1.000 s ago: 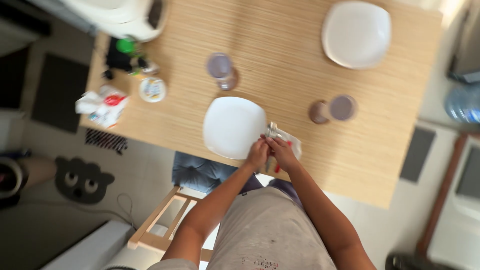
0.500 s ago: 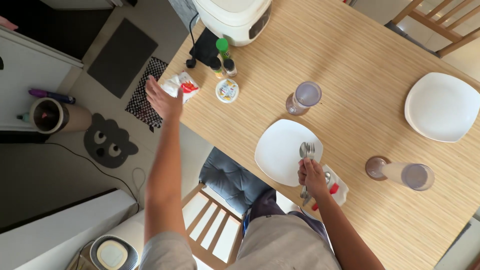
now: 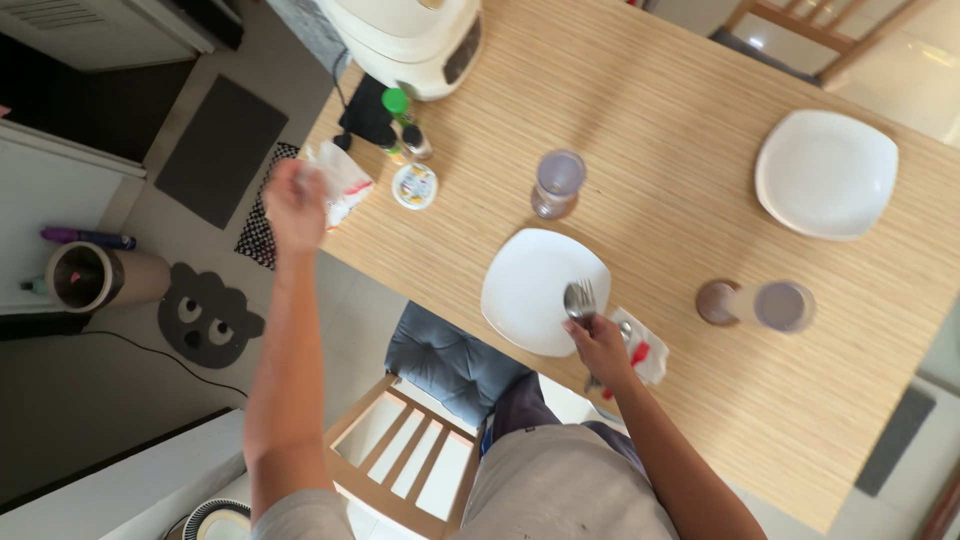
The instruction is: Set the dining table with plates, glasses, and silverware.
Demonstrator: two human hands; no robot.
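From the head camera, looking straight down on a light wooden table [image 3: 690,190], the right hand [image 3: 598,343] sits at about five o'clock from the table's middle, fingers closed around a fork and spoon [image 3: 579,299] whose heads lie over the right edge of a white square plate [image 3: 535,285]. Just at three o'clock of that hand lies a white napkin [image 3: 645,355] with something red on it. The left hand [image 3: 296,203] is stretched far out to nine o'clock, at the table's left corner, blurred, so I cannot tell whether it is wide or closed; it touches or overlaps a crumpled white-and-red packet [image 3: 340,180]. Near the packet, at three o'clock, is a small round lidded tub [image 3: 414,186]. A clear glass [image 3: 557,182] stands at twelve o'clock of the plate, a second white plate [image 3: 826,173] at two o'clock.
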